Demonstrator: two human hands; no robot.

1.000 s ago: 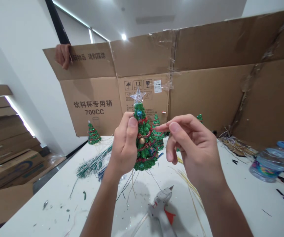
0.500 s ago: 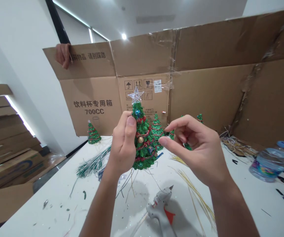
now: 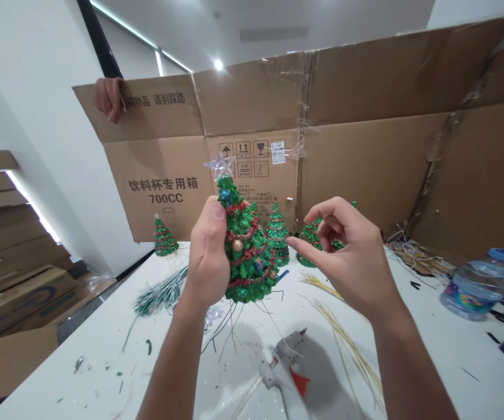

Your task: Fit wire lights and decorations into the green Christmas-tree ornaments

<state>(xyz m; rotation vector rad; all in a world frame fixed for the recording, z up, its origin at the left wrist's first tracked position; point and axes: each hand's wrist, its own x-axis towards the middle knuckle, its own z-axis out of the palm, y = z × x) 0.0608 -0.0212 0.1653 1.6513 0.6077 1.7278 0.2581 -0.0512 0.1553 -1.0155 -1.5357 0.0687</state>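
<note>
A small decorated Christmas tree [image 3: 252, 256], green with red garland and little coloured balls, is gripped by my left hand [image 3: 208, 251] around its left side. It tilts slightly to the left above the table. On its tip sits a clear plastic star [image 3: 221, 166]. To the right of the tree, apart from it, hovers my right hand [image 3: 348, 251]. Its thumb and index finger are spread with a gap between them, the other fingers curled, and nothing shows in them. Beneath the hands a glue gun [image 3: 282, 367] with an orange trigger rests on the table.
More small trees [image 3: 277, 230] stand behind, with one [image 3: 164, 236] at the far left. Green wire stems [image 3: 160, 291] and yellow stems [image 3: 348, 338] lie on the white table [image 3: 103, 356]. A water bottle [image 3: 477, 286] is at right. Another person's hand [image 3: 109, 99] grips the cardboard screen [image 3: 252, 99].
My left hand has shifted the tree slightly left and tilted its top leftward. The thumb and index finger of my right hand have changed position slightly beside it.
</note>
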